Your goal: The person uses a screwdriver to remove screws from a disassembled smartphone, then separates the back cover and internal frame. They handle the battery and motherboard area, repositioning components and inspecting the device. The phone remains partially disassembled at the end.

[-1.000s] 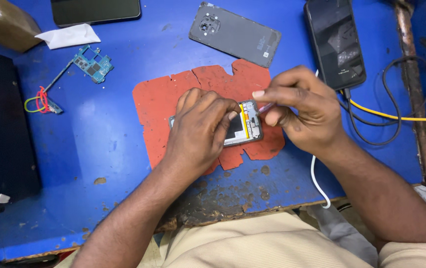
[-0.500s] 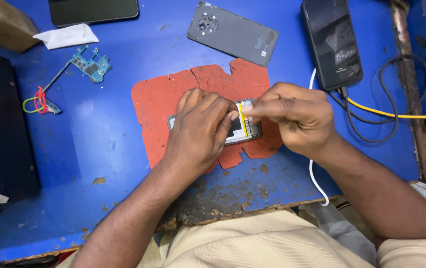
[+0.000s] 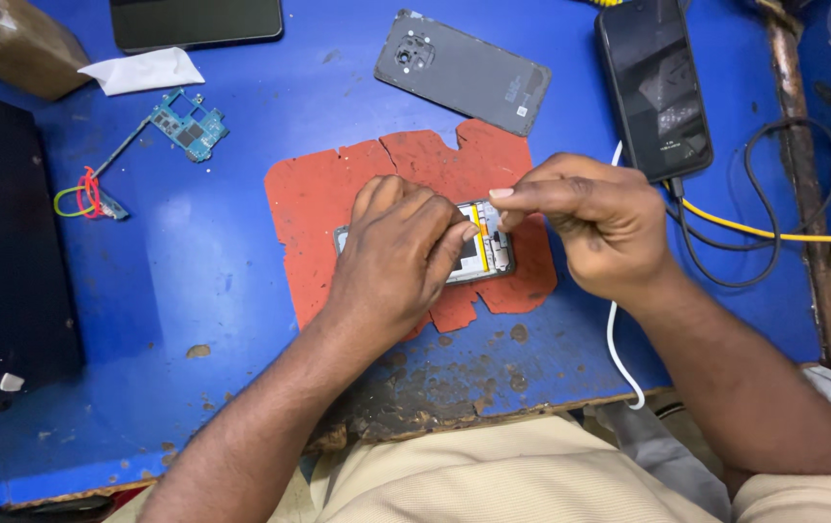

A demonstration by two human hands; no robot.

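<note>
Fingers (image 3: 459, 232) of left hand (image 3: 398, 254) press opened phone (image 3: 488, 254); right hand (image 3: 597, 225) pinched at its 3 o'clock end, content unclear. Advise steady hold on red mat (image 3: 318, 203).

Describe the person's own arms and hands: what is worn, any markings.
Both forearms are bare, with no sleeves in view. The left hand and right hand wear no gloves, and no rings, watch or markings show. Fingernails are short, pale and unpainted.
</note>
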